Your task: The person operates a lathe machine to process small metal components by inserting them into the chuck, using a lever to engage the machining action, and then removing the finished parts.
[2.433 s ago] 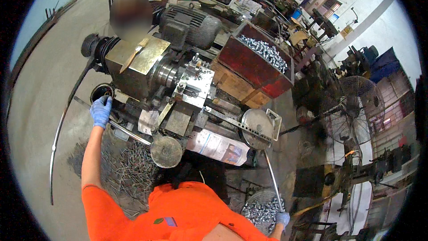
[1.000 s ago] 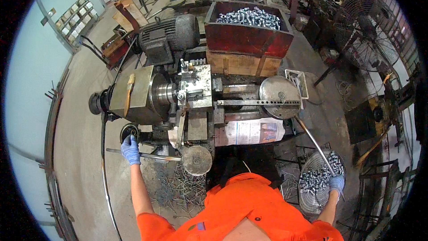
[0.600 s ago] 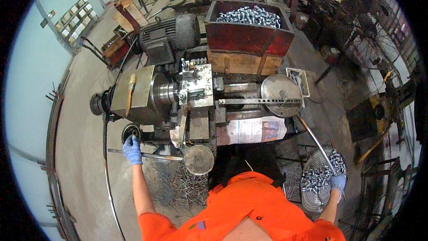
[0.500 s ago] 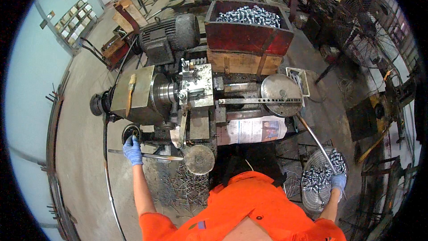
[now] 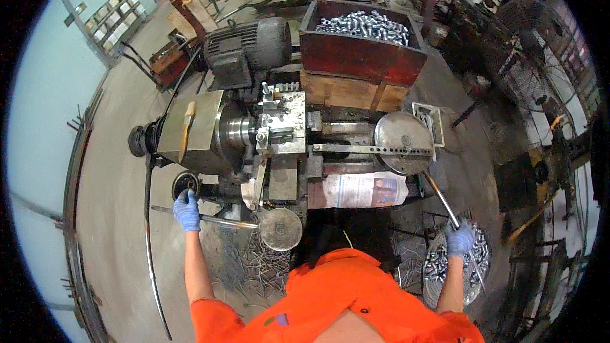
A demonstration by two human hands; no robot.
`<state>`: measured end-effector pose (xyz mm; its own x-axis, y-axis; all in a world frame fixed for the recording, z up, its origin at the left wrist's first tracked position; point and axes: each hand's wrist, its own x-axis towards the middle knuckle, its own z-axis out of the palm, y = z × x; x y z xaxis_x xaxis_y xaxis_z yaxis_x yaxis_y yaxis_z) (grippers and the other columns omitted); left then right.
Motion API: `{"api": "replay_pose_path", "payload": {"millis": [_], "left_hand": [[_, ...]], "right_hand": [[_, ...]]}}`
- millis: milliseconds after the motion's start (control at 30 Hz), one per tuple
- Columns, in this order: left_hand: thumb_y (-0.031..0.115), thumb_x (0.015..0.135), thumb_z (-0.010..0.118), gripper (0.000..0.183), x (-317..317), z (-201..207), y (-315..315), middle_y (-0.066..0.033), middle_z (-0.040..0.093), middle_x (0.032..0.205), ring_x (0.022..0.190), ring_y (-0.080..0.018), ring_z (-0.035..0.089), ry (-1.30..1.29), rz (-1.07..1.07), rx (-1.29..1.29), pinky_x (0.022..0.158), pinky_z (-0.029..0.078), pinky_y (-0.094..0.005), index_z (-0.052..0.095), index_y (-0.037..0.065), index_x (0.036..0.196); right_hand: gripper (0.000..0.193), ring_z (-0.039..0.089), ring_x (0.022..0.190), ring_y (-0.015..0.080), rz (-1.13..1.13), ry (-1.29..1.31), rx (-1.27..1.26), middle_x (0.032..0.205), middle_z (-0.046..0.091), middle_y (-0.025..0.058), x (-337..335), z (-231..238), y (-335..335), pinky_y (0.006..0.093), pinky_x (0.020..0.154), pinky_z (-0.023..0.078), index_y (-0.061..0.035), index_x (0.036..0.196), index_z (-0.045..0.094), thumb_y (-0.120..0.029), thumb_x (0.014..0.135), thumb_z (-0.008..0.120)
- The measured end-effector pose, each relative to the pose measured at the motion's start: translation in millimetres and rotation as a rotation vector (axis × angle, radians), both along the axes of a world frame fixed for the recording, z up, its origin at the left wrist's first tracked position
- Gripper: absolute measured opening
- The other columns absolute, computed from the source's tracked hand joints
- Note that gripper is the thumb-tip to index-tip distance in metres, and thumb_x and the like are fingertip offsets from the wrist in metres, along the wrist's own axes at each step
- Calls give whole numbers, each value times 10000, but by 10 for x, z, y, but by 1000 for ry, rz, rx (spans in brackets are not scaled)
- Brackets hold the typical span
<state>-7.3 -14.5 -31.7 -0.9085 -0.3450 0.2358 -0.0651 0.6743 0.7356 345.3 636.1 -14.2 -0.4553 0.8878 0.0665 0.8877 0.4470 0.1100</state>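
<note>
At the left front of a lathe-like machine, my left hand, in a blue glove, is closed at the near rim of a small dark handwheel. On the right, my blue-gloved right hand wraps round a long metal lever, which slopes down from beside a round steel disc. Beneath that hand stands a round wire basket of shiny metal pieces. The machine's steel tool block sits beside the spindle. My palms and the gripped parts are partly hidden by the gloves.
Behind the machine, a red box of shiny metal pieces rests on a wooden crate. A brush lies on the headstock, and a newspaper sheet on the front. A second rod juts left below the handwheel. A fan stands right.
My right hand has moved up and inward along the lever, nearer the disc. My left hand stays at the handwheel. The whole view has shifted slightly.
</note>
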Motion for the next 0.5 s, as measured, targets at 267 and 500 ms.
{"api": "replay_pose_path", "payload": {"millis": [267, 500], "left_hand": [[268, 839, 598, 281, 24, -31, -28, -125, 674, 769, 648, -187, 641, -89, 43, -60, 638, 485, -304, 661, 11, 933], [298, 847, 597, 294, 60, -134, 0, -92, 656, 720, 597, -167, 616, -4, 54, 48, 586, 479, -295, 669, 24, 924]], "right_hand": [[426, 432, 1170, 316, 69, -211, -28, 1179, 545, 119, -789, 81, 967, 487, 1014, 276, -174, 1094, 622, -402, 735, 601], [668, 335, 1275, 318, 139, -147, 192, 1327, 440, 142, -1988, 195, 1452, 497, 1044, 231, -75, 1261, 473, -463, 733, 604]]}}
